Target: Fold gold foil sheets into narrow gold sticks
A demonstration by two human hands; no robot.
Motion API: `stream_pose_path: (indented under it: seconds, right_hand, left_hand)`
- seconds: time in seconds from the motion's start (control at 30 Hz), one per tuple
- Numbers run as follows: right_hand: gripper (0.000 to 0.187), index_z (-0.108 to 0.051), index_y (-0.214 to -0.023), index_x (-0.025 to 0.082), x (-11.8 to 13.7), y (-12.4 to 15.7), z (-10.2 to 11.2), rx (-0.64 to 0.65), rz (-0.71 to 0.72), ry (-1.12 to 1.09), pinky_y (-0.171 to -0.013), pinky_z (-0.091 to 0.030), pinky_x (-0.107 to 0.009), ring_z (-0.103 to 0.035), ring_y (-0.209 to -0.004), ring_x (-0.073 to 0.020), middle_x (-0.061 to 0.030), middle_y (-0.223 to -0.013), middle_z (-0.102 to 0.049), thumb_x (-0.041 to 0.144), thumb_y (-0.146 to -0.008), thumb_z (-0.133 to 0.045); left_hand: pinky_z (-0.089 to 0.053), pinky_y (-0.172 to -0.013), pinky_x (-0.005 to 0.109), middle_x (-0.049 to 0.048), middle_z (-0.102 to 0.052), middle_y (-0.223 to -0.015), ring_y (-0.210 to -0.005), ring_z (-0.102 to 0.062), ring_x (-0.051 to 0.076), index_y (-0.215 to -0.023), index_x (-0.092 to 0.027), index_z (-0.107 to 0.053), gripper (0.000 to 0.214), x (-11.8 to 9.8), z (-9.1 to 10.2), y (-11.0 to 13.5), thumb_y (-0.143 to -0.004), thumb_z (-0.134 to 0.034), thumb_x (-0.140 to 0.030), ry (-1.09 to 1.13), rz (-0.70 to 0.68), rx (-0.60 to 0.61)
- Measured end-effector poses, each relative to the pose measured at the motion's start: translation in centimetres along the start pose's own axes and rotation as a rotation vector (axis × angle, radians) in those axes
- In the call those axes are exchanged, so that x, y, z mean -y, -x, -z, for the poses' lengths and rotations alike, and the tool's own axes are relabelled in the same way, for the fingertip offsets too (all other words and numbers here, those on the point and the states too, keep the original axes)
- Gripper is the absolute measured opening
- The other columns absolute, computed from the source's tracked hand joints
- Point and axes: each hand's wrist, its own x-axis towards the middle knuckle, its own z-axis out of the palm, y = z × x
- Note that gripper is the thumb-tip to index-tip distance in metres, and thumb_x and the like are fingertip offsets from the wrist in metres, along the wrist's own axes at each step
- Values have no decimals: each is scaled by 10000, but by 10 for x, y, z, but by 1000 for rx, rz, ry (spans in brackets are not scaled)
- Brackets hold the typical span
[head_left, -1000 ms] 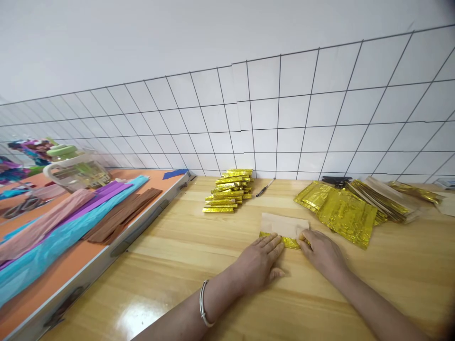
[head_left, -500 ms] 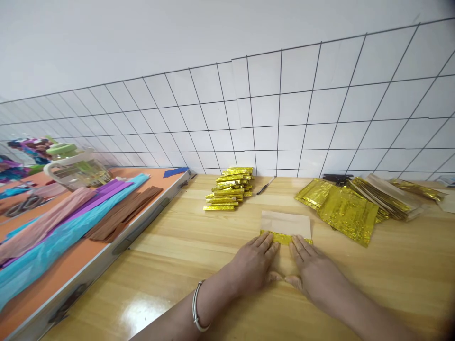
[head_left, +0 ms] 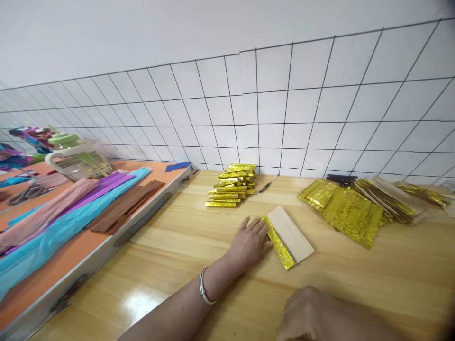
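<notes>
A sheet of gold foil paper [head_left: 293,234] lies tilted on the wooden table, its pale beige back facing up. Along its left long side runs a folded gold strip. My left hand [head_left: 250,244], with a silver bangle on the wrist, lies palm down with its fingers spread. Its fingertips and thumb are at the upper left side of the sheet. Nearer the bottom edge is my right hand [head_left: 302,310], apart from the sheet and smeared by motion. Its fingers are hidden.
Folded gold strips [head_left: 231,187] are piled near the gridded wall, with a pen [head_left: 268,183] beside them. Flat gold sheets [head_left: 351,213] fan out at the right. On the left, an orange-topped board [head_left: 117,246] bears coloured crepe paper, scissors [head_left: 30,193] and a green-lidded jug [head_left: 78,158].
My right hand has left the sheet and moved down toward me. The sheet has turned clockwise from lying level to slanting, while my left hand has stayed beside it.
</notes>
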Motion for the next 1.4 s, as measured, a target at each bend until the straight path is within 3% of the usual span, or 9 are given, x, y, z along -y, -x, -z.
stream_pose_path:
  seconds: [0.07, 0.17, 0.3, 0.43, 0.53, 0.63, 0.83, 1.1, 1.4]
  right_hand:
    - [257, -667, -790, 246, -19, 2, 2, -43, 16, 6, -685, -467, -209, -615, -727, -120, 10, -781, -691, 212, -865, -424]
    - [366, -589, -1120, 204, -70, 3, 3, -368, -97, 255, -919, -411, -374, -558, -1021, -201, -87, -1086, -637, 106, -854, -356]
    - [580, -406, -1316, 250, -114, 2, 2, -342, -249, 515, -954, -353, -507, -314, -1280, -288, -91, -1410, -357, 7, -792, -353]
    - [363, -554, -1136, 213, -102, -2, -5, -244, -72, 526, -990, -306, -492, -235, -1316, -273, -76, -1417, -348, 64, -853, -382]
    - [218, -614, -902, 175, -80, -5, -12, -217, -9, 452, -936, -360, -430, -435, -1161, -248, -93, -1130, -594, 103, -872, -411]
    - [198, -588, -756, 183, -64, -8, -19, -151, -6, 330, -751, -435, -341, -544, -841, -185, -45, -809, -612, 146, -873, -433]
    - [167, -612, -938, 211, -64, -11, -20, -181, 46, 170, -774, -433, -329, -526, -856, -174, -41, -865, -598, 202, -865, -463]
    - [273, -594, -1093, 235, -104, -3, -13, -266, -40, 244, -897, -416, -403, -508, -1044, -212, -69, -1077, -609, 238, -855, -460]
    - [249, -626, -1003, 244, -111, -5, -16, -320, -166, 61, -851, -435, -348, -536, -990, -186, -50, -1038, -637, 325, -893, -417]
  left_hand:
    - [-167, -1080, 451, 63, -444, -1339, -1265, -336, 232, -1277, -219, -407, 468, 7, 0, -1, -875, -411, -459, 44, -8, 11]
    - [-167, -1070, 469, 50, -420, -1360, -1282, -311, 227, -1296, -245, -387, 460, 12, 2, -2, -892, -364, -463, 124, -35, 38]
    - [-186, -1047, 495, 54, -444, -1337, -1285, -306, 232, -1265, -258, -423, 428, 15, 2, -6, -904, -324, -466, 192, -31, 55]
    - [-177, -1042, 502, 70, -443, -1331, -1288, -289, 240, -1270, -251, -417, 468, 13, 0, -8, -876, -376, -501, 173, -44, 51]
    - [-159, -1043, 499, 60, -421, -1348, -1296, -263, 253, -1281, -262, -405, 491, 10, 3, -8, -850, -447, -495, 115, -85, 45]
    - [-218, -1020, 439, 62, -457, -1312, -1249, -328, 238, -1247, -253, -443, 390, 5, 10, -8, -880, -453, -383, 64, -174, 21]
    - [-389, -787, 289, 52, -618, -938, -904, -531, 175, -1010, -200, -567, 199, -8, 16, -1, -911, -404, -258, 36, -388, 141]
    - [-329, -938, 325, 46, -481, -1303, -1212, -401, 185, -1232, -231, -454, 318, 7, 15, -4, -926, -366, -223, 31, -385, 77]
    - [-422, -807, 242, 27, -625, -1031, -915, -578, 151, -1066, -225, -567, 236, 23, 37, -3, -906, -408, -296, 394, -258, 232]
